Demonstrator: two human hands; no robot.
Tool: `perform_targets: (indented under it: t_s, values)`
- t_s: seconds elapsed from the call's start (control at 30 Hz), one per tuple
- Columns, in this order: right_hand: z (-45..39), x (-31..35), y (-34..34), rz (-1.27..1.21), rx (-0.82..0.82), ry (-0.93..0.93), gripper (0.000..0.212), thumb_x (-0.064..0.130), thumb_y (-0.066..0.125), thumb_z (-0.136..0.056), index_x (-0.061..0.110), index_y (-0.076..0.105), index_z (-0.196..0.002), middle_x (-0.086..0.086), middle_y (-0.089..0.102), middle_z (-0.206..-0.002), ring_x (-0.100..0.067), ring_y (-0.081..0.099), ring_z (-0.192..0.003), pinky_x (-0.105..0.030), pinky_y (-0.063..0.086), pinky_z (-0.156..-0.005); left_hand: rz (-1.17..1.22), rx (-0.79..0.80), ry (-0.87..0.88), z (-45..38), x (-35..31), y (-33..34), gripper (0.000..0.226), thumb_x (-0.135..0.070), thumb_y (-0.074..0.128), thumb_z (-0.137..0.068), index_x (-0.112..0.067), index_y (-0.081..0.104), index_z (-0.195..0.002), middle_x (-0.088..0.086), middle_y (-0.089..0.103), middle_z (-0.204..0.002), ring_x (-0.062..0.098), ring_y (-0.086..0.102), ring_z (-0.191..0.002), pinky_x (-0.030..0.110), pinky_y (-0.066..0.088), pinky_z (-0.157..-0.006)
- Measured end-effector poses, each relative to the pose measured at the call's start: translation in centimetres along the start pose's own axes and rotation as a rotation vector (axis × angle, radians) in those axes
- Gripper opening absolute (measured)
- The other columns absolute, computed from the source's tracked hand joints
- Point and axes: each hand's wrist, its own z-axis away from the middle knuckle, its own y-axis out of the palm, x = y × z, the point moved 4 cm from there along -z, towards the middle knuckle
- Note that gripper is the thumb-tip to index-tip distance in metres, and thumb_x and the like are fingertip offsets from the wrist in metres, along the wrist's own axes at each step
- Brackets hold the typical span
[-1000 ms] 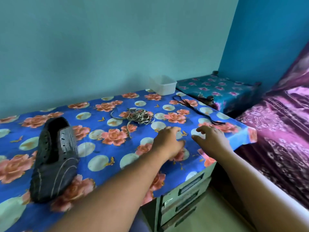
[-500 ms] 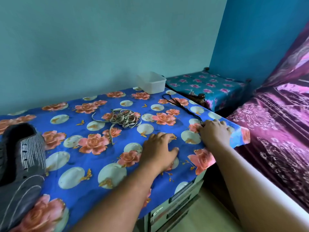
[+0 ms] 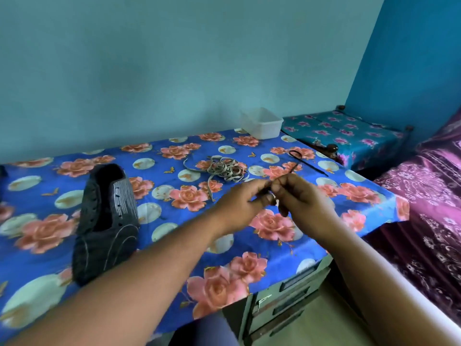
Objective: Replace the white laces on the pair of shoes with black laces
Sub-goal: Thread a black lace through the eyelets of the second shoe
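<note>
A thin black cord lace is pinched between the left hand and the right hand, both with fingers curled round it, raised above the flower-printed blue tablecloth. From the hands the lace trails toward one o'clock, where its looped far end lies on the cloth. The dark knitted laceless shoe lies at nine o'clock of the hands, well apart. The tangled heap of pale flat laces rests at eleven o'clock. If the lace is drawn in quickly, its loop could snag into a knot, or the tip could slip from the pinch.
</note>
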Motion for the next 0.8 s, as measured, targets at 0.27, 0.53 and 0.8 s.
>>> perform_targets:
  t_s: [0.27,0.53,0.8]
  values:
    - [-0.3,6.0,6.5,0.073,0.129,-0.211,0.016,0.032,0.062,-0.1,0.023,0.064,-0.087,-0.005,0.039,-0.058,-0.012,0.032,-0.052,-0.032,0.028,-0.051,0.048,-0.114,-0.108,11.4,-1.5,-12.2,0.031,-0.041,0.057,-0.102,-0.018,0.074,-0.093,0.007,0.074,-0.087,0.003,0.059,-0.077,0.028,0.046,-0.076]
    - [-2.6,6.1,8.0,0.359,0.052,-0.188,0.014,0.035,0.063,-0.098,0.023,0.066,-0.091,-0.008,0.05,-0.054,-0.013,0.037,-0.043,-0.032,0.029,-0.052,-0.091,-0.211,-0.287,21.7,1.3,-18.6,0.02,-0.02,0.058,-0.102,-0.008,0.071,-0.093,-0.027,0.064,-0.062,-0.014,0.056,-0.062,0.007,0.041,-0.062]
    - [-2.6,4.8,9.7,0.575,0.133,-0.102,0.01,0.033,0.067,-0.095,0.027,0.067,-0.088,-0.002,0.065,-0.071,-0.017,0.055,-0.061,-0.03,0.039,-0.057,-0.164,-0.336,-0.294,26.1,3.2,-20.9,0.015,-0.024,0.066,-0.098,-0.02,0.079,-0.093,-0.005,0.075,-0.088,0.008,0.068,-0.089,0.022,0.051,-0.085]
